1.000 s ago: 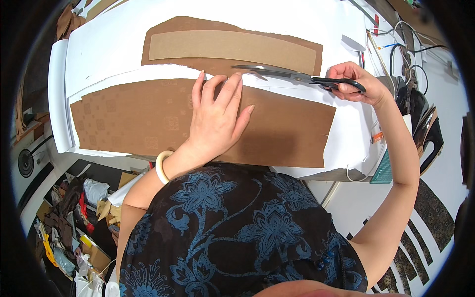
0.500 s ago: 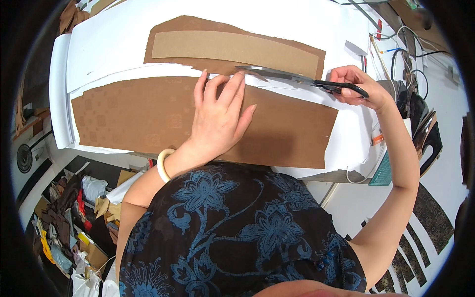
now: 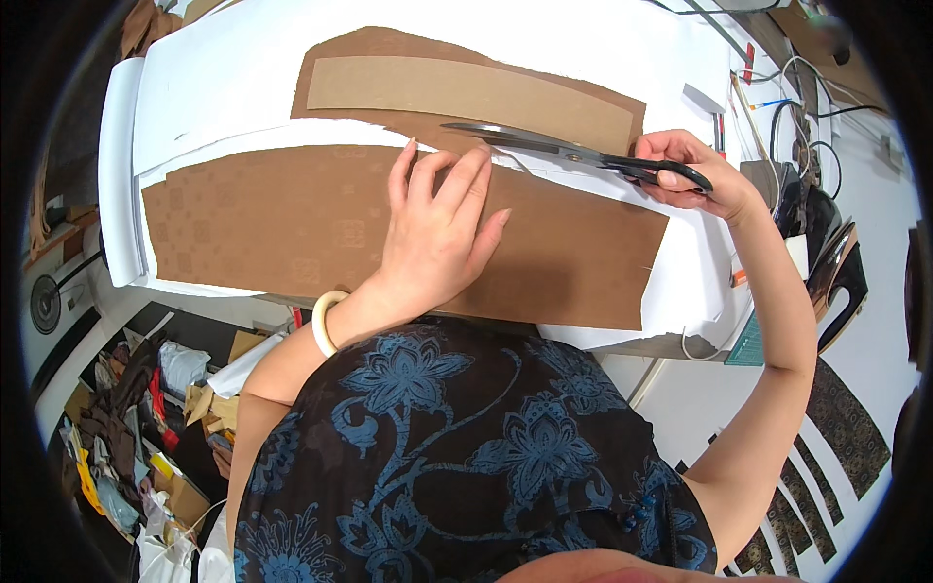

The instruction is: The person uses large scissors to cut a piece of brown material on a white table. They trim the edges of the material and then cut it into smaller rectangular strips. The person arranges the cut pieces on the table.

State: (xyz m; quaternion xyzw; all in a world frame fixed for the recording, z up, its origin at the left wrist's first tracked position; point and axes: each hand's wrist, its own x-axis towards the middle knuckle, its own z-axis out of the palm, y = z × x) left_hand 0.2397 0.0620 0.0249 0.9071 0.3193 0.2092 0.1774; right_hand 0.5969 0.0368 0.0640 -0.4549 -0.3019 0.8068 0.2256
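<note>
My right hand (image 3: pixel 688 175) holds black-handled scissors (image 3: pixel 554 146), their long blades pointing left. The blades are at the lower edge of a brown patterned fabric piece (image 3: pixel 379 42); the lower blade is partly hidden. On that piece lies a curved tan card strip (image 3: pixel 437 85). A larger brown fabric panel (image 3: pixel 262 214) is spread out nearer to me. My left hand (image 3: pixel 437 223) rests on this panel, palm down with fingers apart, fingertips near its upper edge and close to the blades. White paper shows in the gap between the two pieces.
White paper (image 3: pixel 214 73) covers the table, with a paper roll (image 3: pixel 121 175) at its left end. Cables (image 3: pixel 802 117) and small tools crowd the right side. A green mat (image 3: pixel 748 345) lies at the right edge. Fabric scraps (image 3: pixel 126 408) fill the lower left.
The scissors and my right hand have moved a little to the left along the fabric edge. The upper piece has shifted slightly right with its card strip. My left hand remains on the panel.
</note>
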